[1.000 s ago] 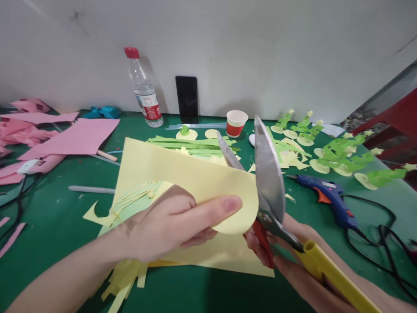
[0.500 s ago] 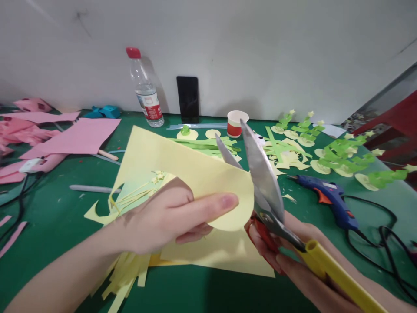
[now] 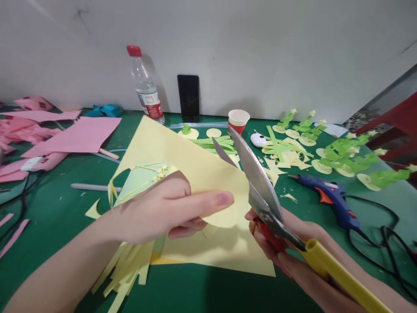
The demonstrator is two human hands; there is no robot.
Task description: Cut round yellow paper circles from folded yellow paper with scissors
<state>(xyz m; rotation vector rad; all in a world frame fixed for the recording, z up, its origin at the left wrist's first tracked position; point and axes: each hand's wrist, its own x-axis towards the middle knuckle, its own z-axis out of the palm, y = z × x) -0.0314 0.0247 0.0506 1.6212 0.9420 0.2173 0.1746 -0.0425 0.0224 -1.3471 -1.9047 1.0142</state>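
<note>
Between thumb and fingers, my left hand (image 3: 163, 208) pinches a sheet of pale yellow paper (image 3: 182, 158) with a rounded, cut edge at its right end. My right hand (image 3: 293, 243) grips a pair of scissors (image 3: 260, 178) with red and yellow handles. Their blades are parted and point up and away, with the paper's right edge at the blades. Under the hands lies another pale yellow sheet (image 3: 215, 256). Yellow paper strips (image 3: 127, 269) spread below my left wrist. Part of the right fingers is hidden behind the handles.
A blue glue gun (image 3: 332, 198) with a looping black cord lies at right. Behind it stand green spiral paper pieces (image 3: 345, 152) on round bases. Along the wall are a water bottle (image 3: 148, 93), a phone (image 3: 189, 99) and a paper cup (image 3: 239, 121). Pink paper (image 3: 74, 134) lies left.
The paper and my left hand have shifted slightly left, and the sheet's upper corner has risen. The scissor blades have tilted further left. Both hands keep their holds.
</note>
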